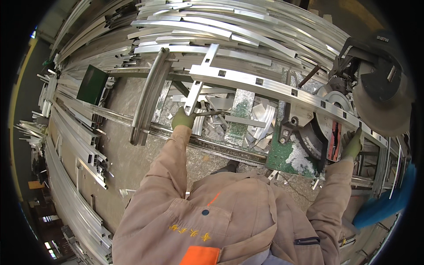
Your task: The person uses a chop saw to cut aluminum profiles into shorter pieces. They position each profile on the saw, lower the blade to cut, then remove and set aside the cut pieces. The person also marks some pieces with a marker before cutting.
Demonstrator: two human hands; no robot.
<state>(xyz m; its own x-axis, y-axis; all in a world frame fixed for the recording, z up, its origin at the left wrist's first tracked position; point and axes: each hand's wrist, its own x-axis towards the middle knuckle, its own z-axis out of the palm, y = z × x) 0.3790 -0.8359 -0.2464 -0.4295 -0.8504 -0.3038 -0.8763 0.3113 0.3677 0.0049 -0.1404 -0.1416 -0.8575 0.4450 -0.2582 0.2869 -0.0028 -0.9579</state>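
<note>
A long silver aluminium profile (276, 86) with square holes lies slantwise across the bench, running from the upper middle down to the right. Near its left end, a shorter aluminium bar (193, 97) crosses beneath it. My left hand (183, 120), in a green glove, is closed round the near end of this short bar. A thin dark rod (210, 113) points right from beside that hand; whether I hold it too cannot be told. My right hand (352, 144), also gloved, grips the near edge of the long profile toward its right end.
A circular saw (382, 95) stands at the right, its blade close to the long profile. Its green base (282, 154) is strewn with metal chips. Aluminium offcuts (265, 121) lie in the bench frame. Stacked profiles (212, 28) fill the back, with more (73, 172) at left.
</note>
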